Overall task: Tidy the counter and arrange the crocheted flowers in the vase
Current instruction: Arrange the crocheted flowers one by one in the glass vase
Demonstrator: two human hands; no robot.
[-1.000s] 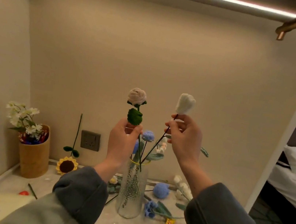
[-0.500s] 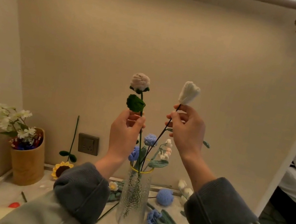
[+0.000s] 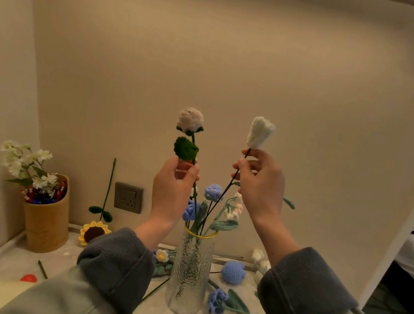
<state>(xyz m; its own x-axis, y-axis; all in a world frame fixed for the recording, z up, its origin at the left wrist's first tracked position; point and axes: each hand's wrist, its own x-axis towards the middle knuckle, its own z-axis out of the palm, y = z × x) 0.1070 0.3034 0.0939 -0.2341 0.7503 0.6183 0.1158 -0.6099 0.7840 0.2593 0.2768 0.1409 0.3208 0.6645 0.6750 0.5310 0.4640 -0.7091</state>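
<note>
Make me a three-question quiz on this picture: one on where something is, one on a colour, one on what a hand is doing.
1. Where is the sunflower?
A. on the floor
B. on the counter, left of the vase
C. on a chair

2. What colour is the flower in the right hand?
A. white
B. red
C. orange

3. What is the left hand doing?
A. lying flat
B. pinching the stem of the rose
C. hanging idle

Answers:
1 B: its yellow head rests on the counter, well to the left of the vase.
2 A: the head above that hand is plainly white.
3 B: the hand is curled round the green stem, just below the leaf.
</note>
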